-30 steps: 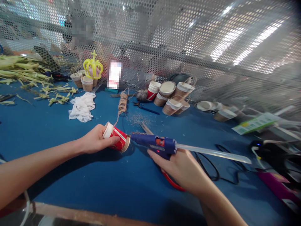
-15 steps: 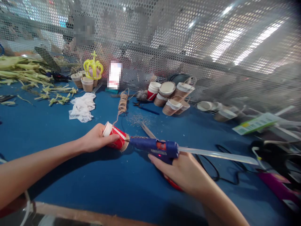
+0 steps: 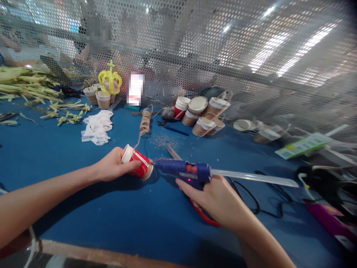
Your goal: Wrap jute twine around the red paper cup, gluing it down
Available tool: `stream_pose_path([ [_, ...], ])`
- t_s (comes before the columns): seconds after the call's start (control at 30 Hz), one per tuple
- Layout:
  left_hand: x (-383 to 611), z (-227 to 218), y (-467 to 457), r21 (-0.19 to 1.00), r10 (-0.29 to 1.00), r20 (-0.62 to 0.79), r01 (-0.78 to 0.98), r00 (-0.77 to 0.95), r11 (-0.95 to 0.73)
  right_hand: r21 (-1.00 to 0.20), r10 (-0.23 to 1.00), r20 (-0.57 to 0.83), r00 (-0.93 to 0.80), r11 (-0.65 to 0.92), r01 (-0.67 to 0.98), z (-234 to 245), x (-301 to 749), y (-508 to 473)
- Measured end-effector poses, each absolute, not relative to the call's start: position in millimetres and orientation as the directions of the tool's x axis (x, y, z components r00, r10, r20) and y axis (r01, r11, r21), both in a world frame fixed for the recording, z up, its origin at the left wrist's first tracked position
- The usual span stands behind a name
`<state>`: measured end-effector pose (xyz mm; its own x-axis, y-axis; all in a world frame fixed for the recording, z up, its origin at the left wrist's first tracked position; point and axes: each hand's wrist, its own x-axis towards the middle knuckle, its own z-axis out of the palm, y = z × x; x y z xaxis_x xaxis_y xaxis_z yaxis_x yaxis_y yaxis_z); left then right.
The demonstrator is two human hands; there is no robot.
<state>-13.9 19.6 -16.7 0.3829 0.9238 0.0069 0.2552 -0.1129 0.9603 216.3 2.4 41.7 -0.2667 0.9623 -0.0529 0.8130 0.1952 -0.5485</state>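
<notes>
My left hand [image 3: 117, 163] is closed around a red paper cup [image 3: 142, 169] tipped on its side, its white rim toward the left. Twine wraps the base end of the cup, and a strand runs up to a bundle of jute twine [image 3: 145, 122]. In my right hand [image 3: 214, 197] is a blue hot glue gun [image 3: 178, 169] with a red light lit and a long clear glue stick out its back. The nozzle is at the cup's side near the base; whether it touches, I cannot tell. Beneath the gun lie red-handled scissors [image 3: 205, 216], partly hidden.
Twine-wrapped cups [image 3: 205, 126] stand at the back beside pliers [image 3: 174, 128]. A white cloth [image 3: 98, 126], a yellow crown [image 3: 110, 82] and plant stalks [image 3: 25, 83] are on the left. A black cable [image 3: 251, 199] lies at right. A perforated metal screen [image 3: 167, 48] closes off the back.
The glue gun has shifted slightly left and its rear has come up a little. More of the scissors' red handle shows. The cup stays nearly where it was.
</notes>
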Motion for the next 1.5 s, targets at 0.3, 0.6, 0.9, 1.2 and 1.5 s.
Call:
stream_pose_path([
  [0.3, -11.4, -12.6, 14.6, 0.934, 0.927, 0.036, 0.317, 0.374, -0.164, -0.588, 0.964, -0.113, -0.242, 0.132, 0.798, 39.7, 213.4, 5.9],
  [0.6, -12.0, -14.1, 17.3, 0.938, 0.922, 0.036, 0.307, 0.385, -0.164, -0.62, 0.963, -0.117, -0.244, 0.121, 0.776, 38.5, 217.6, 3.7],
  [0.9, -11.8, -14.2, 16.1, 0.932, 0.928, 0.031, 0.325, 0.372, -0.161, -0.611, 0.961, -0.106, -0.254, 0.138, 0.779, 42.2, 215.6, 3.9],
  [1.2, -11.0, -13.6, 15.5, 0.932, 0.927, 0.042, 0.32, 0.373, -0.172, -0.603, 0.962, -0.105, -0.252, 0.14, 0.785, 40.6, 217.0, 5.0],
  [1.5, -11.8, -13.8, 17.4, 0.956, 0.933, 0.005, 0.272, 0.361, -0.11, -0.566, 0.958, -0.06, -0.28, 0.198, 0.8, 39.8, 220.2, 0.1],
])
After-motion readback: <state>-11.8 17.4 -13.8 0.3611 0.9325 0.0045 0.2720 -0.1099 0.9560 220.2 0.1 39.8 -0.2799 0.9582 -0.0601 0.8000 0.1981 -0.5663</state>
